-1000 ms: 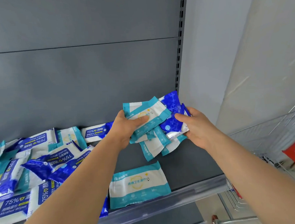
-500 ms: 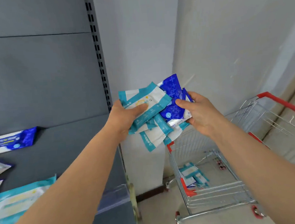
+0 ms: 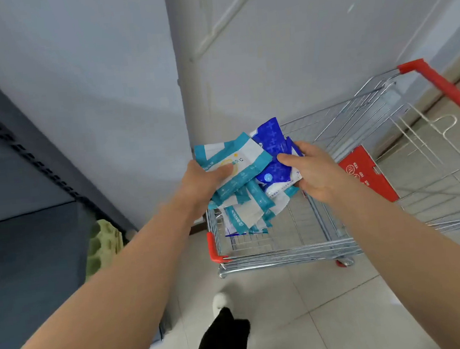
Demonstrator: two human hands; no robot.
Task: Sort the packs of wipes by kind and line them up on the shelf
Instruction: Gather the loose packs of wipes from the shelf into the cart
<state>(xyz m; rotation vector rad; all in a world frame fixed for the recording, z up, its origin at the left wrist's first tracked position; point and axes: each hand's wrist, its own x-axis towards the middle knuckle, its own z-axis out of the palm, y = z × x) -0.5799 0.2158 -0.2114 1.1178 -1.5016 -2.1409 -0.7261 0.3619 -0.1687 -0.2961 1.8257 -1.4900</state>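
Between both hands I hold a loose bundle of wipe packs above the front of a wire shopping cart (image 3: 289,248). My left hand (image 3: 200,182) grips the teal-and-white packs (image 3: 237,165) with its thumb on top. My right hand (image 3: 309,168) grips the dark blue packs (image 3: 273,157) from the right. More teal packs (image 3: 249,211) hang below the bundle. The grey shelf (image 3: 22,245) shows only at the far left, and no packs on it are in view.
The cart has a red handle (image 3: 442,86), a red child-seat flap (image 3: 366,174) and red corner bumpers. A white wall corner stands behind it. A green moulded tray (image 3: 105,242) leans beside the shelf end. Pale floor tiles and my shoe (image 3: 219,301) lie below.
My view has swung right from the shelf to the cart. Both hands have carried the same bundle of packs away from the shelf and now hold it over the cart.
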